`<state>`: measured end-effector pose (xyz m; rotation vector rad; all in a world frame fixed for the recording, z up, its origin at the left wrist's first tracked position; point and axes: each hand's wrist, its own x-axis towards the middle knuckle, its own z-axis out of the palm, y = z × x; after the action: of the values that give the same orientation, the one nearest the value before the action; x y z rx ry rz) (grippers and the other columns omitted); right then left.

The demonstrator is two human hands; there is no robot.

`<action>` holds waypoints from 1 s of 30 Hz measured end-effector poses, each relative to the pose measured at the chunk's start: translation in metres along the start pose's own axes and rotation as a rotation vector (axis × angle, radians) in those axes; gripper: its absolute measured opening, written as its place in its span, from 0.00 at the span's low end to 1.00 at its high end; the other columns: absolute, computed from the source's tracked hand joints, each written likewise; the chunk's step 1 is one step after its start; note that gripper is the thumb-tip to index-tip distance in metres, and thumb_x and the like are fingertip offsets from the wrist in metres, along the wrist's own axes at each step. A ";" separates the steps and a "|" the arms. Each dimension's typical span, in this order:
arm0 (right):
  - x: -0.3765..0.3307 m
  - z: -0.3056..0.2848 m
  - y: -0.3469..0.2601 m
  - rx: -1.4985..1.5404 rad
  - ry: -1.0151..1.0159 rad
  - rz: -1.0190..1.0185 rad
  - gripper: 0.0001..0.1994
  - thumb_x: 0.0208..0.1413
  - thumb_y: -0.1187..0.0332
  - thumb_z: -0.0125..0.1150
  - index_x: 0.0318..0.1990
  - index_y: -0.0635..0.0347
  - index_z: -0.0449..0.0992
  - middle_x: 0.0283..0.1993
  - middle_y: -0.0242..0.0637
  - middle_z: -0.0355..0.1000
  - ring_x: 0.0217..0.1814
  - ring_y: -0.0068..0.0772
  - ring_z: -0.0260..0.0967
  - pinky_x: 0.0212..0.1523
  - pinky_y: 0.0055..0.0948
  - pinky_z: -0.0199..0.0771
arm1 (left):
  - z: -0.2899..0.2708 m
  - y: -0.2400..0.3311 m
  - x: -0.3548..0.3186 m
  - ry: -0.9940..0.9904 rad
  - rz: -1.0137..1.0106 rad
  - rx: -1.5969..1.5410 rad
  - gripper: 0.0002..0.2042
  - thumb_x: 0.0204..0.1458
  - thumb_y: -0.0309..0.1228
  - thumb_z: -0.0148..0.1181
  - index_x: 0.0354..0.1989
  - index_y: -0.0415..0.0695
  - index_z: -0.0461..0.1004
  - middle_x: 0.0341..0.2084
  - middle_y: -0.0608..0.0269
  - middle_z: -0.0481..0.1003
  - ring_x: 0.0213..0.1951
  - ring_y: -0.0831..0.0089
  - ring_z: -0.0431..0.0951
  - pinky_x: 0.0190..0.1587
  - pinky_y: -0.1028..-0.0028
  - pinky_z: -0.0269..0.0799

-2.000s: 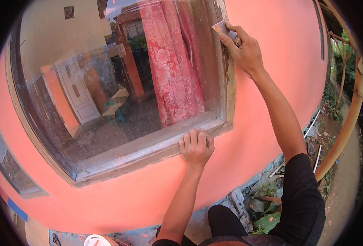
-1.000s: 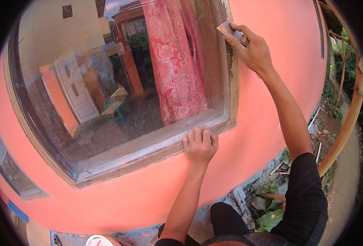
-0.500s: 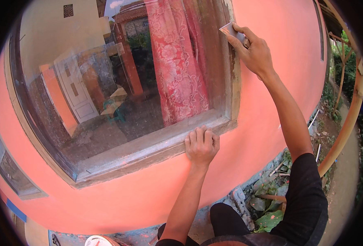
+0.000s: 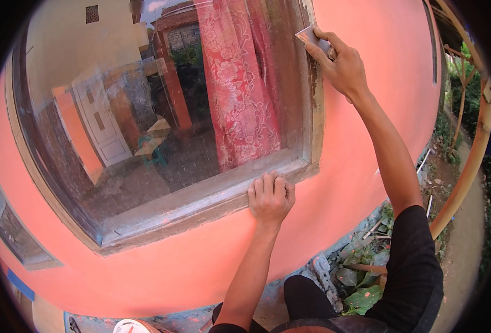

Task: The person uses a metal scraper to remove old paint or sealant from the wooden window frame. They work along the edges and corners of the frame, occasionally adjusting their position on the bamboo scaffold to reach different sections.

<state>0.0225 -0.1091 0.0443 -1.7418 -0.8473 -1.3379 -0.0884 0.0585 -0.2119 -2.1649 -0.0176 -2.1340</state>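
At the upper right, my right hand (image 4: 345, 66) is closed around a flat metal scraper (image 4: 308, 36). Its blade points left, at the right upright of the weathered wooden window frame (image 4: 314, 130); whether the edge touches the wood I cannot tell. My left hand (image 4: 271, 201) grips the bottom rail near its right corner, fingers bent over the edge. Behind the dusty glass pane (image 4: 184, 183) hangs a red and pink floral curtain (image 4: 240, 105). The scraper's handle is mostly hidden in my right palm.
A salmon-coloured wall (image 4: 212, 272) surrounds the window. A white bucket (image 4: 129, 326) stands at the lower edge. Low plants (image 4: 362, 294) and stones lie at the wall's foot on the right. Farther right, a bamboo pole (image 4: 475, 161) curves beside a path.
Almost nothing differs. The whole view has shifted very slightly; my left hand keeps its grip on the frame, and the scraper stays by the right upright.
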 end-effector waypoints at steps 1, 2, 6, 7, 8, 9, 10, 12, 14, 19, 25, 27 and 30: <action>-0.001 -0.001 0.001 -0.006 -0.017 0.003 0.31 0.57 0.38 0.62 0.58 0.53 0.77 0.18 0.35 0.68 0.22 0.35 0.69 0.28 0.37 0.68 | 0.000 0.001 0.000 -0.002 -0.002 -0.001 0.07 0.43 0.28 0.62 0.31 0.46 0.74 0.31 0.63 0.75 0.32 0.62 0.72 0.37 0.63 0.64; -0.002 -0.002 0.001 -0.011 -0.034 0.007 0.31 0.57 0.38 0.62 0.58 0.52 0.77 0.18 0.36 0.68 0.22 0.34 0.69 0.28 0.37 0.68 | 0.000 0.001 0.000 -0.004 -0.004 -0.002 0.07 0.43 0.28 0.62 0.31 0.46 0.74 0.31 0.63 0.75 0.32 0.62 0.72 0.37 0.63 0.64; 0.006 -0.004 0.000 0.005 -0.037 0.012 0.31 0.57 0.38 0.62 0.58 0.52 0.78 0.19 0.37 0.69 0.23 0.34 0.70 0.29 0.37 0.69 | 0.001 0.004 0.000 -0.006 -0.011 -0.006 0.07 0.43 0.28 0.62 0.32 0.47 0.74 0.31 0.64 0.75 0.32 0.62 0.72 0.37 0.63 0.64; 0.004 -0.004 0.000 0.006 -0.036 0.019 0.31 0.57 0.38 0.62 0.58 0.52 0.78 0.19 0.37 0.69 0.23 0.35 0.70 0.29 0.37 0.69 | 0.000 0.003 0.000 -0.008 -0.010 0.000 0.07 0.43 0.28 0.62 0.32 0.47 0.74 0.31 0.64 0.75 0.32 0.62 0.72 0.37 0.63 0.64; 0.002 -0.004 -0.001 0.007 -0.035 0.026 0.31 0.57 0.38 0.62 0.58 0.52 0.78 0.20 0.37 0.70 0.23 0.35 0.70 0.30 0.37 0.69 | -0.001 0.002 0.000 -0.011 -0.009 0.007 0.07 0.43 0.28 0.62 0.32 0.47 0.74 0.31 0.64 0.75 0.32 0.62 0.72 0.37 0.63 0.64; 0.000 -0.003 -0.001 0.008 -0.034 0.034 0.31 0.58 0.38 0.61 0.57 0.52 0.78 0.20 0.37 0.70 0.23 0.35 0.71 0.30 0.37 0.70 | -0.001 0.001 0.000 -0.009 -0.004 0.008 0.07 0.43 0.28 0.62 0.32 0.47 0.74 0.31 0.64 0.75 0.32 0.62 0.72 0.37 0.63 0.64; -0.001 -0.004 0.000 0.003 -0.037 0.019 0.31 0.58 0.38 0.61 0.57 0.52 0.78 0.20 0.37 0.71 0.24 0.36 0.71 0.30 0.37 0.70 | 0.001 0.002 0.000 -0.004 -0.004 0.006 0.07 0.43 0.28 0.62 0.31 0.47 0.74 0.31 0.64 0.75 0.32 0.62 0.72 0.37 0.63 0.64; -0.002 -0.005 0.003 -0.009 -0.043 -0.009 0.31 0.58 0.38 0.61 0.57 0.52 0.78 0.21 0.38 0.72 0.25 0.36 0.72 0.31 0.37 0.71 | 0.001 0.002 0.001 0.001 -0.006 0.001 0.07 0.43 0.28 0.62 0.31 0.47 0.73 0.31 0.64 0.75 0.32 0.62 0.72 0.37 0.63 0.64; 0.003 -0.008 -0.001 0.000 -0.058 0.005 0.31 0.58 0.39 0.61 0.57 0.53 0.78 0.22 0.38 0.73 0.26 0.37 0.73 0.32 0.37 0.72 | -0.001 0.003 0.002 -0.003 -0.007 -0.004 0.07 0.43 0.27 0.62 0.31 0.47 0.73 0.31 0.63 0.74 0.32 0.62 0.72 0.37 0.62 0.64; -0.002 -0.008 0.003 -0.003 -0.055 -0.023 0.30 0.58 0.40 0.61 0.57 0.53 0.78 0.22 0.39 0.73 0.26 0.39 0.74 0.31 0.38 0.72 | 0.000 0.002 0.000 -0.007 -0.002 0.021 0.06 0.43 0.27 0.62 0.31 0.47 0.73 0.30 0.63 0.74 0.31 0.61 0.72 0.37 0.62 0.64; -0.003 -0.001 0.014 0.022 -0.033 -0.098 0.28 0.59 0.41 0.61 0.56 0.52 0.78 0.19 0.38 0.71 0.24 0.38 0.73 0.29 0.38 0.70 | 0.001 0.003 0.001 0.009 -0.002 0.012 0.06 0.43 0.27 0.62 0.31 0.47 0.73 0.30 0.63 0.74 0.31 0.61 0.72 0.36 0.62 0.63; -0.002 -0.004 0.010 -0.039 -0.060 -0.102 0.28 0.59 0.40 0.61 0.56 0.52 0.78 0.18 0.38 0.70 0.24 0.38 0.73 0.28 0.37 0.70 | 0.001 0.002 0.001 0.007 -0.002 0.019 0.06 0.43 0.27 0.62 0.31 0.47 0.73 0.30 0.62 0.74 0.31 0.61 0.72 0.36 0.62 0.63; 0.008 -0.004 0.008 0.016 -0.028 -0.059 0.28 0.59 0.40 0.62 0.56 0.52 0.78 0.18 0.38 0.70 0.23 0.37 0.72 0.27 0.36 0.69 | 0.001 0.004 0.000 -0.002 -0.005 0.018 0.07 0.43 0.26 0.62 0.31 0.46 0.73 0.30 0.62 0.74 0.31 0.61 0.72 0.36 0.62 0.63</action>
<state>0.0290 -0.1156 0.0512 -1.7392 -0.9286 -1.3440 -0.0873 0.0541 -0.2121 -2.1593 -0.0422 -2.1253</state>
